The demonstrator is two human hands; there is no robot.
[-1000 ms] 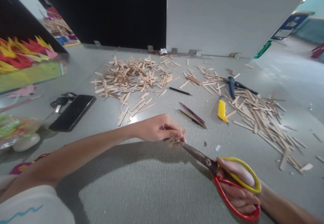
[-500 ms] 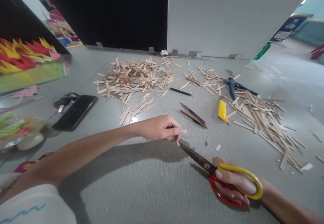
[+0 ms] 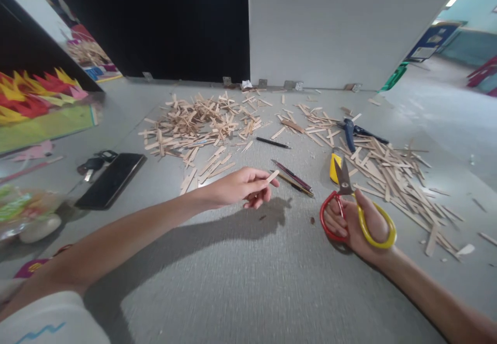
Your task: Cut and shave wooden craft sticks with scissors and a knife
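My left hand (image 3: pixel 241 187) pinches a short wooden craft stick (image 3: pixel 271 176) above the grey floor, its tip pointing right. My right hand (image 3: pixel 359 223) grips scissors (image 3: pixel 344 191) with one red and one yellow handle loop, blades closed and pointing away from me. The scissors are well apart from the stick. Two pencils (image 3: pixel 293 176) lie on the floor between the two hands. A yellow utility knife (image 3: pixel 333 167) lies partly hidden behind the scissor blades.
A pile of short cut sticks (image 3: pixel 198 124) lies at the back left, a pile of long sticks (image 3: pixel 392 173) at the right. A black pen (image 3: pixel 273 142), blue pliers (image 3: pixel 349 131), a black phone (image 3: pixel 111 180) and keys (image 3: pixel 92 162) lie on the floor. Coloured paper (image 3: pixel 34 95) is far left.
The scissors left the stick: my right hand swung up and right, blades now pointing away. My left hand lifted the stick slightly. A small cut-off bit lies on the floor.
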